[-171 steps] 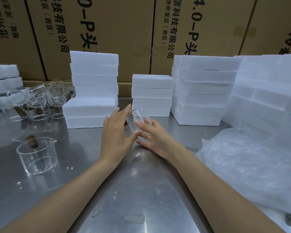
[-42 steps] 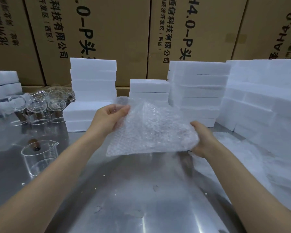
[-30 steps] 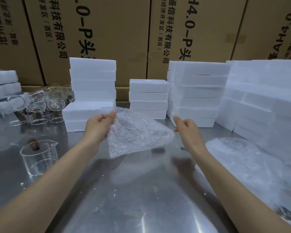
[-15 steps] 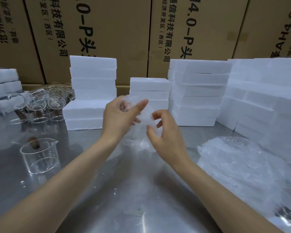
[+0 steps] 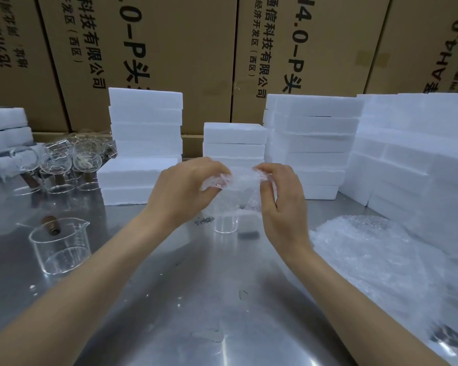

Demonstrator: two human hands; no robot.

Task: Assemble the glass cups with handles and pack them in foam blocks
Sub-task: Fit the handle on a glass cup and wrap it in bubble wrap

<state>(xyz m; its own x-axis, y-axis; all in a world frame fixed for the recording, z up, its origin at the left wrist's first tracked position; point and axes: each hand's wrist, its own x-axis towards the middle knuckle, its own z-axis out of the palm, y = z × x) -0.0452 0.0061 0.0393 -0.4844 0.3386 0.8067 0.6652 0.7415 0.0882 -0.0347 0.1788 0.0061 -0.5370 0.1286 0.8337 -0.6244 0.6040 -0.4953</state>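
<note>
Now | both hands (image 5: pixel 238 196) raised, fingers pinching bubble wrap (image 5: pixel 242 186) | above table (image 5: pixel 196 299)

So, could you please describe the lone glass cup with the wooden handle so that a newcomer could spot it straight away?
Start at the steel table and look to its left side, in front of the cluster of glass cups by the tall foam stack. The glass cup stands alone, nearer the person than that cluster. It has a pouring spout, printed measuring marks and a dark wooden handle behind it.

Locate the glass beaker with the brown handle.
Head view, left side: the glass beaker stands upright on the steel table, in front of the clustered glass cups.
</note>
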